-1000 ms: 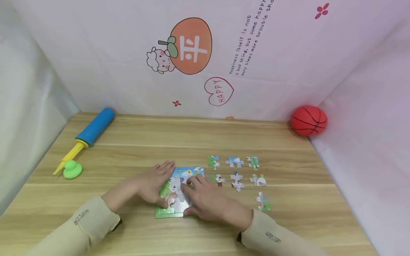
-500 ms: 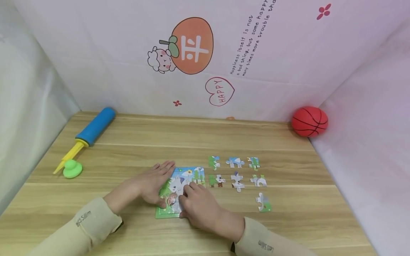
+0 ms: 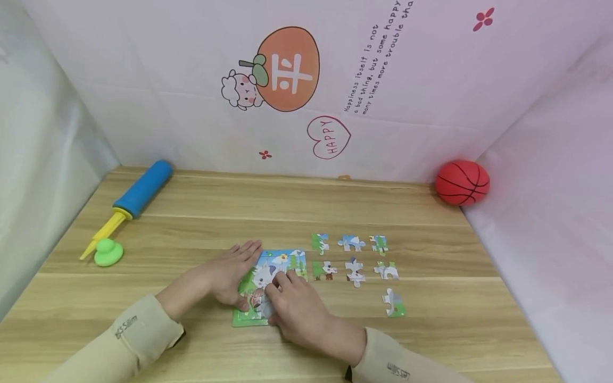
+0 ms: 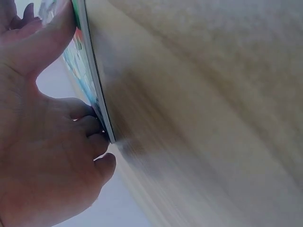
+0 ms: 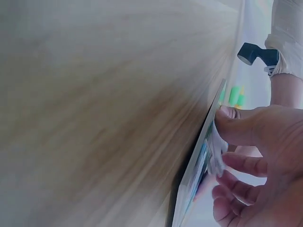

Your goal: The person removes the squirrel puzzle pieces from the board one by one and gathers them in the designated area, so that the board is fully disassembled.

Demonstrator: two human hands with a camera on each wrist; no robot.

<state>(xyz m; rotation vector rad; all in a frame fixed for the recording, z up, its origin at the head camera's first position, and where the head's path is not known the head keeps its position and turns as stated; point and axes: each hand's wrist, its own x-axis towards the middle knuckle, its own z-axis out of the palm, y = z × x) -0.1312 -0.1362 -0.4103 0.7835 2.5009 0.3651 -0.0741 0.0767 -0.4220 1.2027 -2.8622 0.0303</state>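
A jigsaw puzzle board (image 3: 251, 322) with a cartoon animal picture lies on the table, partly covered by both hands. My left hand (image 3: 229, 274) rests on its left side, thumb on the picture and fingers stretched to the top left corner. Over the lower right of the board, my right hand (image 3: 301, 311) pinches a puzzle piece (image 5: 216, 153) between thumb and fingers. In the right wrist view that piece is tilted up from the board. Several loose puzzle pieces (image 3: 355, 271) lie in rows to the right.
A blue and yellow hand pump (image 3: 143, 189) lies at the back left, with a light green knobbed object (image 3: 108, 253) by its tip. A red toy basketball (image 3: 462, 182) sits in the back right corner. White printed cloth (image 3: 191, 133) walls the table's back and sides.
My right hand has shifted slightly left and its fingers have drawn together, and the pinched puzzle piece has tipped up. The left hand and the loose pieces stay where they were.
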